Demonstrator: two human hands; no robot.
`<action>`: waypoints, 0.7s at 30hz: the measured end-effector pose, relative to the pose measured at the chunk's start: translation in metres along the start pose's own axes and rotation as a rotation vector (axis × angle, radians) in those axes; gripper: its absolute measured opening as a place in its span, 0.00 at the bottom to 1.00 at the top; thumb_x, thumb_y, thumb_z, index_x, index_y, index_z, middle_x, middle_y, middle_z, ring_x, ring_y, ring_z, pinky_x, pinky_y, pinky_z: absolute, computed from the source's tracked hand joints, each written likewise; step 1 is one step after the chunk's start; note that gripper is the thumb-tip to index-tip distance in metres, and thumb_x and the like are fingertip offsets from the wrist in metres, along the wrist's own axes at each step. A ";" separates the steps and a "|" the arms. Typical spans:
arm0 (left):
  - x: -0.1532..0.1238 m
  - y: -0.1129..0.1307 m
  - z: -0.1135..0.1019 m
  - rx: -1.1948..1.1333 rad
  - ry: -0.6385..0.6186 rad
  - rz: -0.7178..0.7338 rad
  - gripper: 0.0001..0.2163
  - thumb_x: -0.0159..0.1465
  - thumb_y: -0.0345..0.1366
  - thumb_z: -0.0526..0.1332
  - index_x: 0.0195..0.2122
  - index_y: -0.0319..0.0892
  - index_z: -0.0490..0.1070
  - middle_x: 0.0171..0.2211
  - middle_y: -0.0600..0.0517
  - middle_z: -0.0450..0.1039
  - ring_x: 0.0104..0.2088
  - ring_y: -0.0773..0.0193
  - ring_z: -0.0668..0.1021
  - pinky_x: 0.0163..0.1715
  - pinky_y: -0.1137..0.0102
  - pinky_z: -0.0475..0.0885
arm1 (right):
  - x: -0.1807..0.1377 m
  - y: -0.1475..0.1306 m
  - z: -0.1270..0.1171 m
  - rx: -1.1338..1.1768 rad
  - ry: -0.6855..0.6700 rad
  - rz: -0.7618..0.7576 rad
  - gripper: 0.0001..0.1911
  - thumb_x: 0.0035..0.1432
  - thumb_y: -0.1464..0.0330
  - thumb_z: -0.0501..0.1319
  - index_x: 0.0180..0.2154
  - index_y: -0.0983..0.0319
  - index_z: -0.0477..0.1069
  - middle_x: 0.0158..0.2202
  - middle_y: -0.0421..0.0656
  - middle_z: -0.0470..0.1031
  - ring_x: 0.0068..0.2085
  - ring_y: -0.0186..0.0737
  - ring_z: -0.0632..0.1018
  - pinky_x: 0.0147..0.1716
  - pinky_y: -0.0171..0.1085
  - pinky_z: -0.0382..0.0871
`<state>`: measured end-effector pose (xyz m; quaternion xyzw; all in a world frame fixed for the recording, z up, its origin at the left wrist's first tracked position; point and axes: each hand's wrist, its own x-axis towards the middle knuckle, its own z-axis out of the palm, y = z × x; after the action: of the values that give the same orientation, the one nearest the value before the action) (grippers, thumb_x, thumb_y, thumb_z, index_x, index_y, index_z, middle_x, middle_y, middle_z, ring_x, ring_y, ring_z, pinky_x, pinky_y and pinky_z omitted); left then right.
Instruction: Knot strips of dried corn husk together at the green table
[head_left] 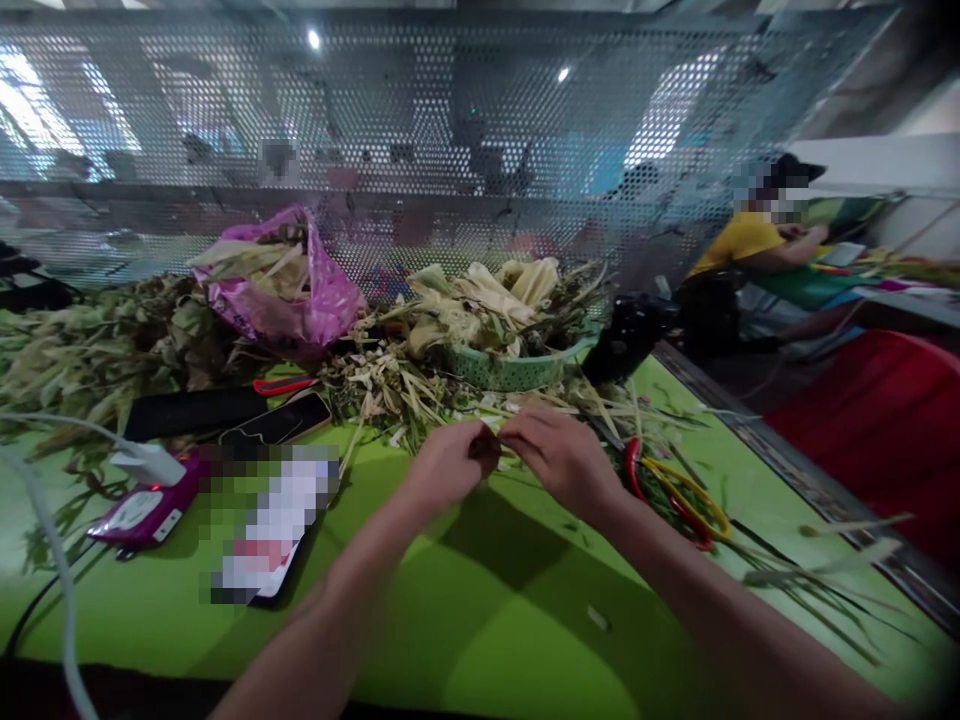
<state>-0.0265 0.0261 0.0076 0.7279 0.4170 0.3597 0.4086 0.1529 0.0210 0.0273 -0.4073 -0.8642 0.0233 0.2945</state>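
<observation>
My left hand [450,465] and my right hand [562,460] meet above the green tabletop [525,610], fingertips almost touching. Both are curled in a pinch; whatever lies between the fingers is too small and blurred to make out. Just beyond them, a green plastic basket [510,369] holds pale dried husks [499,292]. Loose dry stems and leaf scraps [394,390] lie left of the basket and around my fingers. Beside my right wrist are red loop handles [634,466] and yellow loop handles [701,497], seemingly of scissors, partly hidden by my arm.
At left are a purple power strip [154,505] with a white plug and cable, a phone [277,525], and a dark phone [277,420]. Behind stand a pink bag [334,300], leaf heaps [127,330] and a perforated metal panel [450,110]. A person in yellow [739,240] sits far right.
</observation>
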 end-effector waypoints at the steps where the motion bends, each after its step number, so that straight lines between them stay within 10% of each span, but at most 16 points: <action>1: 0.001 0.000 -0.002 -0.142 -0.069 -0.035 0.01 0.54 0.28 0.58 0.27 0.40 0.68 0.23 0.55 0.68 0.24 0.69 0.68 0.27 0.73 0.62 | 0.002 0.002 -0.002 0.112 0.021 0.058 0.07 0.61 0.69 0.57 0.32 0.62 0.73 0.30 0.44 0.72 0.34 0.39 0.72 0.34 0.36 0.63; 6: 0.004 0.006 -0.007 -0.751 -0.069 -0.162 0.10 0.51 0.36 0.66 0.28 0.38 0.67 0.24 0.54 0.69 0.24 0.70 0.72 0.31 0.72 0.68 | 0.007 0.008 0.003 0.630 0.075 0.372 0.07 0.55 0.64 0.62 0.31 0.61 0.71 0.26 0.39 0.70 0.25 0.35 0.70 0.26 0.35 0.65; 10: 0.006 0.006 -0.002 -0.898 0.085 -0.231 0.13 0.48 0.36 0.69 0.29 0.38 0.65 0.23 0.55 0.69 0.23 0.72 0.72 0.33 0.71 0.69 | 0.003 0.004 0.013 0.537 0.122 0.335 0.07 0.56 0.64 0.62 0.31 0.61 0.73 0.27 0.41 0.72 0.29 0.38 0.72 0.29 0.37 0.66; 21: 0.002 -0.003 0.009 0.053 0.350 -0.002 0.02 0.58 0.29 0.57 0.29 0.42 0.66 0.26 0.54 0.69 0.27 0.67 0.70 0.29 0.72 0.63 | -0.004 -0.016 0.014 0.000 0.063 0.108 0.09 0.64 0.70 0.52 0.35 0.62 0.71 0.32 0.46 0.71 0.33 0.41 0.71 0.32 0.38 0.62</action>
<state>-0.0191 0.0268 0.0018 0.6645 0.4917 0.4692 0.3106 0.1368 0.0106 0.0181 -0.4540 -0.8312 0.0264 0.3199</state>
